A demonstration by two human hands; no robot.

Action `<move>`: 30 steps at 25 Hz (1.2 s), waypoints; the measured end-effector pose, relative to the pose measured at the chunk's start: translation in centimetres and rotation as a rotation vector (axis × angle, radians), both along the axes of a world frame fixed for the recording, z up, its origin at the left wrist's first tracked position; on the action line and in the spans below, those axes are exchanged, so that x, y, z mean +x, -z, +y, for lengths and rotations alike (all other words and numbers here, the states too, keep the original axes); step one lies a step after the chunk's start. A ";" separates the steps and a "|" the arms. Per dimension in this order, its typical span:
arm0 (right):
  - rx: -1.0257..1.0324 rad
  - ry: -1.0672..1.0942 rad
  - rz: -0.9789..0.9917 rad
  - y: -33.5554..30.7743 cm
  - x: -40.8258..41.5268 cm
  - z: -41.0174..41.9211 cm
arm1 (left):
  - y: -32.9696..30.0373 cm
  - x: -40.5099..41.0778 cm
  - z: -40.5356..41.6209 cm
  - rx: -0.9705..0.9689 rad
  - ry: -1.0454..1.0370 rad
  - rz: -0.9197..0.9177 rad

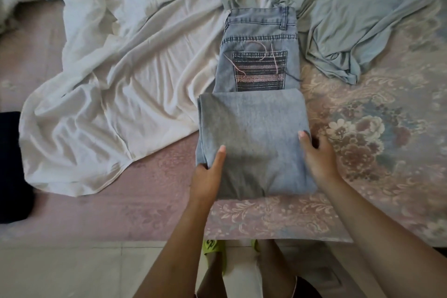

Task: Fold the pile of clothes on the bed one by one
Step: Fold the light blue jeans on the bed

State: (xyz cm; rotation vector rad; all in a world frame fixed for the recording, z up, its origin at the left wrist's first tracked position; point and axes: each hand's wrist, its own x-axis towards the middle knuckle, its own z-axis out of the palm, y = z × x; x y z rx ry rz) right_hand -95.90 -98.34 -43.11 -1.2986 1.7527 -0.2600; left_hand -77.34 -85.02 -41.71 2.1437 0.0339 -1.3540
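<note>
At the near edge of the bed [362, 128], a pair of jeans [256, 109] lies lengthwise away from the person, waistband and embroidered back pocket [260, 71] at the far end, the legs already doubled back into a thick flat bundle at the near end. The left hand [209, 173] grips the bundle's left edge, thumb on top and fingers tucked beneath; the right hand [318, 155] holds the right edge the same way, its fingers curled round the side. So the step in hand looks like the last fold of the jeans: the bundle is held ready to be turned over onto the pocket half. That move calls for lifting both sides evenly, keeping the layers from sliding apart, and laying the bundle square on the waistband end before pressing it flat. A white garment [108, 94] sprawls unfolded just left of the jeans, touching them, and a pale green one [350, 19] lies crumpled at the far right; both seem yet to be folded. Something dark [12, 167] sits at the left edge
</note>
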 end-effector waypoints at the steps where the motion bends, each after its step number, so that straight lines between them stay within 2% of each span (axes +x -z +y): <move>1: -0.022 0.017 -0.003 -0.2 0.4 -0.3 | -0.2 -0.3 -0.5 -0.022 -0.007 -0.089; 3: -0.091 0.025 0.034 -0.5 1.1 0.4 | -0.9 -1.4 -0.2 -0.138 0.011 -0.278; 5: -0.110 0.098 0.085 -0.2 1.0 2.0 | -1.0 -2.2 1.3 -0.199 -0.041 -0.285; 7: -0.018 0.100 0.171 0.3 0.6 3.8 | 0.2 -1.9 2.8 -0.122 -0.061 -0.263; 9: 0.015 0.055 0.198 1.0 0.1 4.6 | 1.9 -1.3 3.3 -0.052 0.062 -0.306; 12: 0.009 0.035 0.258 1.2 0.3 4.3 | 3.2 -0.8 2.3 0.042 0.192 -0.390; 13: -0.065 -0.036 0.329 1.1 0.3 4.2 | 3.0 -0.7 2.2 0.056 0.218 -0.441; 15: -0.454 -0.394 0.486 1.3 -0.3 4.5 | 2.9 -0.6 3.0 -0.088 0.429 -0.799; 17: -0.744 -0.962 0.417 1.9 -1.9 5.6 | 3.7 0.1 4.9 -0.470 0.841 -1.178; 18: -0.785 -1.221 0.373 2.2 -2.8 6.0 | 4.2 0.7 5.8 -0.623 1.069 -1.212; 20: -0.795 -1.615 0.423 2.7 -4.5 6.3 | 5.3 2.3 6.9 -0.747 1.421 -1.125; 22: -0.746 -1.726 0.554 3.3 -5.5 6.0 | 6.7 4.2 7.0 -0.745 1.601 -1.098; 24: -0.659 -1.683 0.577 3.0 -4.8 5.3 | 7.0 5.1 6.3 -0.765 1.613 -1.061; 25: -0.665 -1.656 0.533 2.6 -4.4 5.0 | 6.4 5.0 5.9 -0.789 1.553 -1.008; 28: -0.608 -1.490 0.328 -0.7 -3.6 2.8 | 2.9 5.2 4.7 -0.745 1.167 -0.749; 30: -0.446 -1.182 0.194 -3.7 -2.6 -0.3 | 0.1 5.8 2.6 -0.681 0.851 -0.586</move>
